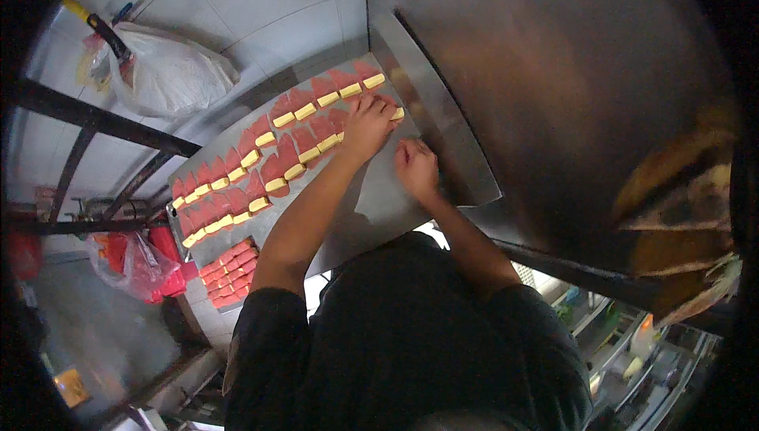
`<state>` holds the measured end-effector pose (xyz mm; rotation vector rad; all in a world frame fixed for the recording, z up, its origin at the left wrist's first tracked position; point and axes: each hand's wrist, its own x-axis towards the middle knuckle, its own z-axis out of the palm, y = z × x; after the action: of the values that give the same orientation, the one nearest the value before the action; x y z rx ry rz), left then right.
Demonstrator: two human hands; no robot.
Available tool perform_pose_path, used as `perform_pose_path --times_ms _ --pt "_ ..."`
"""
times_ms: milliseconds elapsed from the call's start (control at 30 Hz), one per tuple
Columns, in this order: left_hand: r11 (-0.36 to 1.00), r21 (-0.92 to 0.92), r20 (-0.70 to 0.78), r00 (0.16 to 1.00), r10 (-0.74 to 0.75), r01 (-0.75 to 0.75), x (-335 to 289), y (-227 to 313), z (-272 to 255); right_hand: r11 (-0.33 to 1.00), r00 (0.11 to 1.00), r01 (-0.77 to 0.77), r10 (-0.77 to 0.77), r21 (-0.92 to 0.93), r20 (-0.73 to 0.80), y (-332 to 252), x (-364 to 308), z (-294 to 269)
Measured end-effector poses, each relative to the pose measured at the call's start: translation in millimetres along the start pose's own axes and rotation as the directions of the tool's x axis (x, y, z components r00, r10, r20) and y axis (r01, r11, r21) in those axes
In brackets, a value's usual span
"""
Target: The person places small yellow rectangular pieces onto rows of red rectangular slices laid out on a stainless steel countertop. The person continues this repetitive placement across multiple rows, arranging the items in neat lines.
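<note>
Two long rows of thin pink meat slices lie on a metal worktop, most with a yellow cheese-like stick across the near end. My left hand is over the right end of the nearer row, its fingertips closed at the last yellow stick; the fingers partly cover the slice beneath. Just right of it, my right hand hovers or rests near the worktop's right side with its fingers curled in; what they hold, if anything, is hidden. Finished-looking pink rolls sit packed together at the near left corner.
A tall metal panel with a raised ledge bounds the right side. A white tiled wall stands behind. At left are a dark metal frame, a hanging white plastic bag and a red bag.
</note>
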<state>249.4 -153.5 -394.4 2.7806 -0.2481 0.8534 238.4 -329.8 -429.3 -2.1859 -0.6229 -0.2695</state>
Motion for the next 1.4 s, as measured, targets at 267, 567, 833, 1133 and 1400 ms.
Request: perform_pose_path --times_ms 267,567,833,1133,1400 --pt "0.951 0.239 0.116 0.978 0.172 -0.196 2.3 -8.0 11.0 0.999 0.999 -0.036 0.036 -0.023 -0.001 -0.2 -0.4 -2.1" --pt "0.982 0.036 0.103 0.978 0.183 -0.187 5.6 -13.3 3.9 1.000 1.000 -0.006 0.006 -0.026 -0.026 4.5 -1.6 0.9" --pt "0.975 0.164 0.189 0.975 0.118 -0.149 2.0 -18.1 17.1 0.999 0.999 -0.019 0.019 -0.026 0.028 -2.5 -0.6 -5.1" --pt "0.990 0.008 0.271 0.953 -0.136 0.139 -0.1 -32.5 4.5 0.696 0.885 0.451 -0.267 -0.559 0.382 -36.6 85.7 0.3" --pt "0.959 -0.144 0.155 0.963 -0.222 0.244 -13.5 -19.1 -5.5 0.578 0.708 0.648 -0.218 -0.496 0.672 -38.8 122.4 -4.0"
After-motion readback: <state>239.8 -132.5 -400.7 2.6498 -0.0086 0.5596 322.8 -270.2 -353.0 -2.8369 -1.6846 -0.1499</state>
